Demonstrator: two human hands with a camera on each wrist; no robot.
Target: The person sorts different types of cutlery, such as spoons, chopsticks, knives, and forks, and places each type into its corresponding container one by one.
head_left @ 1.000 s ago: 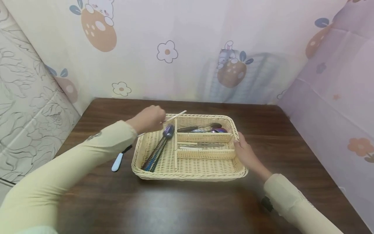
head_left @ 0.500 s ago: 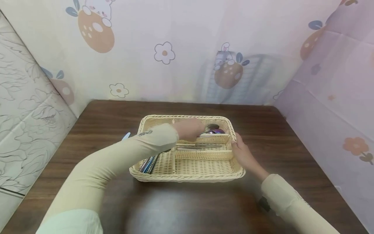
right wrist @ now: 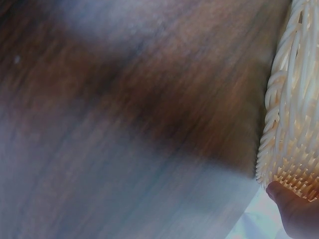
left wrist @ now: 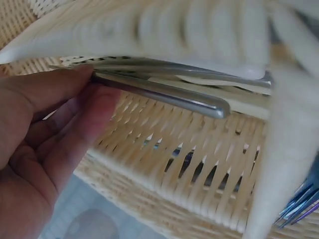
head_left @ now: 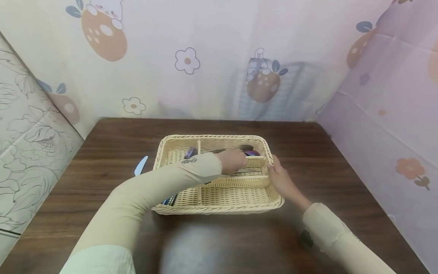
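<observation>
A cream wicker cutlery basket with dividers sits tilted toward me on the table. My left hand reaches into its narrow middle compartment. In the left wrist view, thumb and fingers pinch a slim silver table knife; its far end is largely hidden. More silver cutlery lies beside it. My right hand grips the basket's right rim, thumb on the inside. Spoons lie in the back compartment. Forks lie in the left one, partly behind my left sleeve.
A knife with a pale blue part lies on the brown wooden table, left of the basket. Printed curtains hang behind and at both sides. The basket's front right compartment shows bare weave.
My left hand has carried the knife rightward from over the left compartment down into the middle compartment. My right hand keeps its grip on the rim. The view has shifted slightly.
</observation>
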